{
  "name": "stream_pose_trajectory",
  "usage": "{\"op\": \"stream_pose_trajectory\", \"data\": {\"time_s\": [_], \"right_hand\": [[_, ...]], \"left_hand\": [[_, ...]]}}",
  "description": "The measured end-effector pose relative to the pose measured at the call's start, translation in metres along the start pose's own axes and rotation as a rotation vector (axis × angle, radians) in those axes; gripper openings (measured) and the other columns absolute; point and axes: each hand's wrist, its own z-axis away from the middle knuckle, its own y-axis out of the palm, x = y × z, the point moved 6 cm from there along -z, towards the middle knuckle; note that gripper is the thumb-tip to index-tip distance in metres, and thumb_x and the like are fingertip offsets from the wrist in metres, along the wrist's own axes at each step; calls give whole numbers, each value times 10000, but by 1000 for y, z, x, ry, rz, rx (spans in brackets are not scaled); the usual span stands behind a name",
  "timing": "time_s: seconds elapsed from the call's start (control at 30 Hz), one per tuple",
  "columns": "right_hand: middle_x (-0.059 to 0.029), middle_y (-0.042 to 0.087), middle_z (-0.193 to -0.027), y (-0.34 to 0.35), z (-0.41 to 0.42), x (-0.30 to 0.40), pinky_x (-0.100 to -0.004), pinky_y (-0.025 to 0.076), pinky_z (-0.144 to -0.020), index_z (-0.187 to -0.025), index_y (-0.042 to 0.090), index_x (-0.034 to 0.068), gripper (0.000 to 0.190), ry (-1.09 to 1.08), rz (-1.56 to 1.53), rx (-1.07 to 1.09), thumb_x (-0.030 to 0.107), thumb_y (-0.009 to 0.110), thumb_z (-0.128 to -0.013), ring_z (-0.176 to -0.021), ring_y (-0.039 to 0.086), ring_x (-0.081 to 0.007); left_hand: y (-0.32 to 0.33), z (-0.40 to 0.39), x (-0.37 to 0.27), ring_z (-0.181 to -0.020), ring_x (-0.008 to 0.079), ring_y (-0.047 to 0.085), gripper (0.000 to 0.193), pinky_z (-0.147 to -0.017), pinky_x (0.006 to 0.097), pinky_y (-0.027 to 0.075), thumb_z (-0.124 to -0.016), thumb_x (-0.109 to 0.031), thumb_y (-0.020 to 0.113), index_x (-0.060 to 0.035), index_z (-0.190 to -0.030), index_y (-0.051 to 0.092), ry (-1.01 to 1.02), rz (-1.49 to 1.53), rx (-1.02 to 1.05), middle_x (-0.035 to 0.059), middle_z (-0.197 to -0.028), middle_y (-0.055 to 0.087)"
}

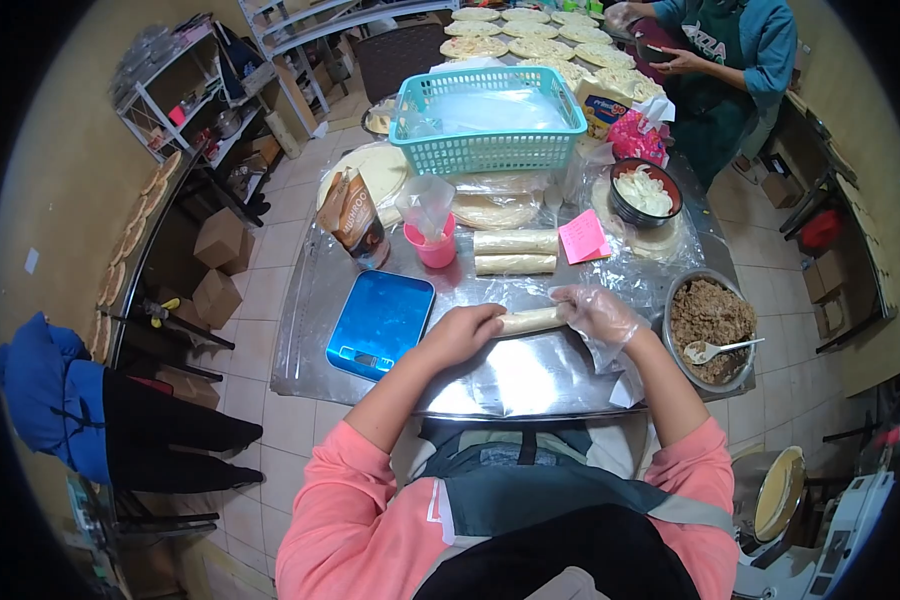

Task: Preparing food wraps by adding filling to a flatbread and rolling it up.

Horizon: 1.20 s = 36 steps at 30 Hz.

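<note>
A rolled flatbread wrap (531, 322) lies level between my hands, just above or on the metal tabletop. My left hand (461, 334), bare, grips its left end. My right hand (604, 311), in a clear plastic glove, holds the right end. Two finished-looking rolls (516, 253) rest side by side beyond it. To their right are pink sticky notes (585, 236) bearing writing. A steel bowl of brown minced filling (712, 315) with a white spoon (720, 348) stands right of my right hand. The blue kitchen scale (382, 319) sits left of my left hand.
Behind the rolls are a pink cup (435, 247) holding a piping bag, a brown pouch (354, 217), stacked flatbreads (367, 176), a turquoise basket (487, 154) and a dark bowl of white shreds (645, 193). Across the table a person (742, 82) works near topped flatbreads. Another person (67, 412) stands left.
</note>
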Motion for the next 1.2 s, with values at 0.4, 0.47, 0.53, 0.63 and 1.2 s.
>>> {"op": "stream_pose_trajectory", "data": {"time_s": [0.4,0.47,0.53,0.63,1.2], "right_hand": [[-162,589,-943,35,-12,57,-381,467,-761,-1133,469,-16,412,-455,507,-161,132,541,-755,-862,579,-305],[-165,592,-938,36,-25,43,-388,466,-762,-1115,487,-8,380,-358,486,-38,149,520,-770,-859,581,-309],[-168,595,-933,39,-37,34,-395,465,-762,-1097,506,-1,354,-265,462,85,166,500,-785,-855,582,-313],[-173,602,-918,35,-53,34,-405,461,-759,-1078,542,42,324,-172,479,147,189,441,-809,-850,587,-318],[-147,610,-999,1,26,50,-332,450,-805,-1100,569,25,352,79,-394,-438,145,612,-772,-918,583,-264]], "left_hand": [[-55,25,10,-777,326,585,175,-696,380,464,-761,-101,571,-22,-911,616,-54,-343,-423,175,-832,612],[-62,32,-2,-764,320,587,173,-683,373,468,-765,-105,571,-21,-909,613,-59,-393,-534,170,-823,612],[-48,36,2,-739,248,606,191,-649,331,475,-791,-144,577,-28,-939,611,-165,-15,-468,148,-815,616],[19,39,17,-868,180,589,318,-762,266,477,-887,-194,506,17,-1123,519,-440,883,-43,122,-1013,591],[50,25,-10,-1036,289,496,421,-897,429,417,-921,-309,423,-76,-1238,273,-351,1665,-563,163,-1129,472]]}}
